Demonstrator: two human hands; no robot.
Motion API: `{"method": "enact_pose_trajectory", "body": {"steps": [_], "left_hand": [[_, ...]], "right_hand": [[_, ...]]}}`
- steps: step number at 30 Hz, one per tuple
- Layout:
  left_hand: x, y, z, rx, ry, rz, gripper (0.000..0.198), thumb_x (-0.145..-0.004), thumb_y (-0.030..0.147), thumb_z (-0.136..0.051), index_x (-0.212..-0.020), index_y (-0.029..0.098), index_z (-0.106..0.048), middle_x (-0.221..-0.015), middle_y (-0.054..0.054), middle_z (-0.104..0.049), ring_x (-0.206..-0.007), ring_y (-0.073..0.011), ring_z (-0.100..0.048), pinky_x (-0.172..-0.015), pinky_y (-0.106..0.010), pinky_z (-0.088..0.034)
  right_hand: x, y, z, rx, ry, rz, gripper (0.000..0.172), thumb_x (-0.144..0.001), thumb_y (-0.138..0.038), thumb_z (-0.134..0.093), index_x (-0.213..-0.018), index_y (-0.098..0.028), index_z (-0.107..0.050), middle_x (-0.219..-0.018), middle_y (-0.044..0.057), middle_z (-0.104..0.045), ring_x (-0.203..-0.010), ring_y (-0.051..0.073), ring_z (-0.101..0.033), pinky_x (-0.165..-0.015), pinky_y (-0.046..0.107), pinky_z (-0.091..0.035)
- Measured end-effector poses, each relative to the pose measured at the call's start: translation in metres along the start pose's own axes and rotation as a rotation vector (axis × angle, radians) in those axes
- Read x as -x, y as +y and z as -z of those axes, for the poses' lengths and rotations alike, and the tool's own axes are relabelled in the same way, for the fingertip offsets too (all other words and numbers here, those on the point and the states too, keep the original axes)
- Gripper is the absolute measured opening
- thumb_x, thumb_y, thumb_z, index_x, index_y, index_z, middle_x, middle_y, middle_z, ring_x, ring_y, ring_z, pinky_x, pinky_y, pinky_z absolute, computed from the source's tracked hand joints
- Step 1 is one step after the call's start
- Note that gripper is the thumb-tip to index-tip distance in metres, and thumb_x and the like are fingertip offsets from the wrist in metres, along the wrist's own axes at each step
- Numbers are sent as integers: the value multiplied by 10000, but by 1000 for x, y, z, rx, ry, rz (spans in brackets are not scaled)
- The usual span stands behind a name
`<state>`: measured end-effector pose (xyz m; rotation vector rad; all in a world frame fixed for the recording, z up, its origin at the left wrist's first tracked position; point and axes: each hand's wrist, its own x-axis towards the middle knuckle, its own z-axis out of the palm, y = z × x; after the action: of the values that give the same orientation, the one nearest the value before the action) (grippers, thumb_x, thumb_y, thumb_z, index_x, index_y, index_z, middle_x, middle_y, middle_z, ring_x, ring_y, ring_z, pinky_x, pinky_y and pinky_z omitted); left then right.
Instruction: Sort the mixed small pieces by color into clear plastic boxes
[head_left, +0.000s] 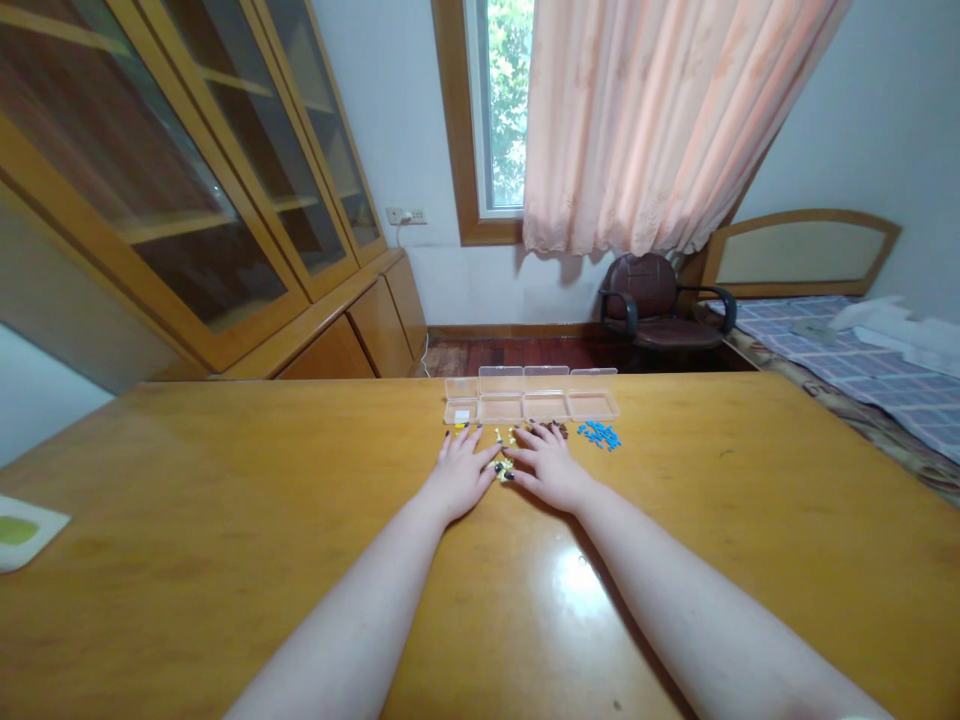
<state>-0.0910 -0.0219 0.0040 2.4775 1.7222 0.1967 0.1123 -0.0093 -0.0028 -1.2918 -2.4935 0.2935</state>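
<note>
My left hand (460,475) lies flat on the table with its fingers spread, its thumb at a small heap of pale yellow pieces (504,468). Opposite it, my right hand (553,470) rests palm down, fingers apart, its thumb touching the same heap. A few more pale pieces lie between the fingertips of both hands. Dark brown pieces (561,430) are partly covered by my right fingers. Further right is a loose pile of small blue pieces (600,435). A bright yellow bit (460,426) sits just beyond my left fingertips. The pieces are too small to name.
Several clear plastic boxes (501,408) stand in a row behind the pieces, lids raised; the leftmost holds something white. The wooden table (262,560) has a white and green item (30,530) at its left edge. Beyond are a cabinet, an office chair (652,300) and a bed.
</note>
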Motion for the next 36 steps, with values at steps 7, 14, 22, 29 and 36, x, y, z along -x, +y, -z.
{"method": "enact_pose_trajectory", "body": {"steps": [7, 14, 22, 29, 36], "left_hand": [[0, -3, 2, 12, 66, -13, 393, -909, 367, -440, -1271, 276, -561, -1436, -99, -414, -1351, -294, -313, -1113, -499, -228], [1, -6, 6, 69, 90, -31, 305, -897, 369, -462, -1085, 299, -691, -1339, -75, -528, -1294, -305, -394, -1083, -538, -276], [2, -2, 8, 57, 99, -105, 350, -888, 327, -481, -1199, 254, -623, -1343, -90, -522, -1264, -275, -432, -1091, -476, -301], [2, 4, 2, -11, 26, -69, 440, -914, 463, -405, -1313, 309, -512, -1468, -91, -370, -1367, -316, -278, -1108, -531, -218], [7, 13, 1, -155, 10, 36, 498, -892, 515, -410, -1326, 288, -499, -1504, -100, -305, -1398, -320, -200, -1116, -558, -138]], "right_hand": [[0, 1, 2, -21, 68, 11, 297, -901, -444, -485, -1066, -315, -694, -1351, 31, -518, -1296, 293, -333, -1092, 549, -134], [0, -1, 0, 13, 6, 4, 397, -884, -500, -490, -1204, -300, -612, -1425, 72, -425, -1331, 328, -278, -1087, 572, -116], [-1, -1, -2, 48, 0, -8, 500, -880, -530, -475, -1306, -272, -522, -1457, 92, -372, -1354, 343, -225, -1093, 578, -85], [-2, 2, -4, 46, 82, -84, 493, -891, -512, -460, -1291, -233, -536, -1442, 91, -398, -1349, 322, -247, -1111, 544, -92], [-2, 3, -5, 34, 74, -94, 473, -886, -484, -479, -1284, -236, -542, -1444, 80, -398, -1348, 323, -256, -1115, 535, -97]]}}
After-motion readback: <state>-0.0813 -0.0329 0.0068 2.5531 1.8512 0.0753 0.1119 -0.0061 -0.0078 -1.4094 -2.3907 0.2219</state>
